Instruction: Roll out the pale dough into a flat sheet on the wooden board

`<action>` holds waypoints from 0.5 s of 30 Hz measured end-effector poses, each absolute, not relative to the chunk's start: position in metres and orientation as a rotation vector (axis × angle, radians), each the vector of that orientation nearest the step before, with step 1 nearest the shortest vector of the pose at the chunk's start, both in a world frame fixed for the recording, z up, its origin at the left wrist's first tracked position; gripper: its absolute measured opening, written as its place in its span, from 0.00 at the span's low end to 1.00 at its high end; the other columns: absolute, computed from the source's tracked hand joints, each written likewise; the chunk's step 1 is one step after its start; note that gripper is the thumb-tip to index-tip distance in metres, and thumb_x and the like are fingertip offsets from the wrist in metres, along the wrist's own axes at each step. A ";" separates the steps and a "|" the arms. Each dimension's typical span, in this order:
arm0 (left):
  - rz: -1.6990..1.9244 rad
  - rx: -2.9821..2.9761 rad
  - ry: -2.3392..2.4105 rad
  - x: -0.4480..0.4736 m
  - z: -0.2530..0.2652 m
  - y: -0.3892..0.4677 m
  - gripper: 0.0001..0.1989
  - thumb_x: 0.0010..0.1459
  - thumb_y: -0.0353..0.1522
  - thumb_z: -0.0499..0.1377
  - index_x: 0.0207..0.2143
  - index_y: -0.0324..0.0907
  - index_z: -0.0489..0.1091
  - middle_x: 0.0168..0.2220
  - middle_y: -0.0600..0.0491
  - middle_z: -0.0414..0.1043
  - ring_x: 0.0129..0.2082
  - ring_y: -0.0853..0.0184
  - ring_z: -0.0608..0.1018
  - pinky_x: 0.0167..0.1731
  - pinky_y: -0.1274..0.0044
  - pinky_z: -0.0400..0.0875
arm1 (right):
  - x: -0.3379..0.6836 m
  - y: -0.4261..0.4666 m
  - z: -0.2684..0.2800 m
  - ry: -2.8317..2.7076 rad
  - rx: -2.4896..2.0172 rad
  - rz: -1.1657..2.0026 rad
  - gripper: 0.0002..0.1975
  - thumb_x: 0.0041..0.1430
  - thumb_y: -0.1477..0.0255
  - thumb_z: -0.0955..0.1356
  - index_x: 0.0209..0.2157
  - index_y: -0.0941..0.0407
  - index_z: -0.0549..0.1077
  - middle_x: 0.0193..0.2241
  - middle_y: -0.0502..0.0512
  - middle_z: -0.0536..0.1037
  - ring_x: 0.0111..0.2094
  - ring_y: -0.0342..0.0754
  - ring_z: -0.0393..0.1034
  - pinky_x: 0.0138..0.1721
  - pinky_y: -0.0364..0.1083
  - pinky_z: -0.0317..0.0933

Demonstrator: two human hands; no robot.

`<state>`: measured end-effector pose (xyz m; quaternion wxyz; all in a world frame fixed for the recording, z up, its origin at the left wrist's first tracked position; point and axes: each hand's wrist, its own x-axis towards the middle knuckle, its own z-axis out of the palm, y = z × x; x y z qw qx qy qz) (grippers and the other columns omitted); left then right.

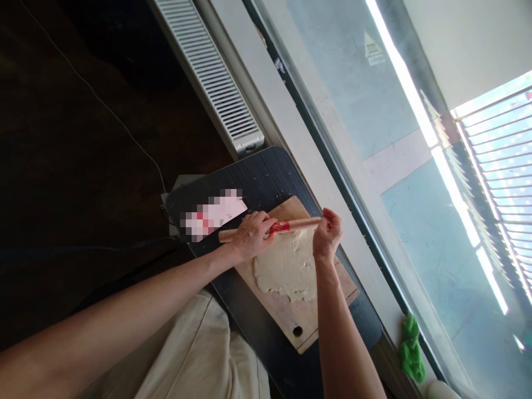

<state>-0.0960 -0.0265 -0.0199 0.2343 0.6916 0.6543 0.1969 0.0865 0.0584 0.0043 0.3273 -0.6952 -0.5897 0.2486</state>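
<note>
Left of your view: dark floor [95, 155], deep in shadow. White radiator [216, 72], slatted top, slants down from your upper edge alongside pale ledge [322, 185]. Near middle you have black table [260, 174], rounded corners, finely grooved top, just beside ledge. On your right, large glass [341, 72], bluish, crossed by bright light streaks [399, 64]. Far right, you see thin-barred railing [499, 144], strongly lit.

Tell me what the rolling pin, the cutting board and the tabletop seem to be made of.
Rolling pin: probably wood, smooth-looking, judging by its pale tan colour.
Cutting board: most likely wood, matte, going by its uneven brown tone.
Tabletop: dark with fine parallel lines, perhaps wood-effect laminate, though the look leaves that open.
</note>
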 end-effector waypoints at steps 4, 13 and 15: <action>0.567 1.890 1.791 -0.101 -0.023 -0.025 0.18 0.60 0.37 0.52 0.50 0.40 0.65 0.41 0.47 0.69 0.42 0.61 0.71 0.44 0.68 0.66 | 0.087 0.029 -0.006 -1.709 -1.824 0.775 0.13 0.54 0.75 0.58 0.34 0.57 0.73 0.32 0.53 0.77 0.34 0.46 0.71 0.40 0.45 0.65; 0.610 1.842 1.869 -0.103 -0.014 -0.012 0.14 0.57 0.34 0.55 0.46 0.40 0.67 0.37 0.49 0.68 0.39 0.63 0.71 0.40 0.71 0.68 | 0.087 0.012 -0.003 -1.822 -1.889 0.772 0.14 0.57 0.73 0.59 0.40 0.57 0.74 0.35 0.55 0.77 0.34 0.45 0.71 0.39 0.44 0.65; 0.548 1.994 1.741 -0.098 -0.007 -0.013 0.14 0.56 0.32 0.56 0.45 0.42 0.68 0.38 0.49 0.67 0.40 0.63 0.71 0.40 0.71 0.67 | 0.098 0.026 0.010 -1.655 -1.908 0.578 0.16 0.58 0.72 0.58 0.43 0.57 0.72 0.35 0.55 0.76 0.34 0.45 0.70 0.39 0.45 0.64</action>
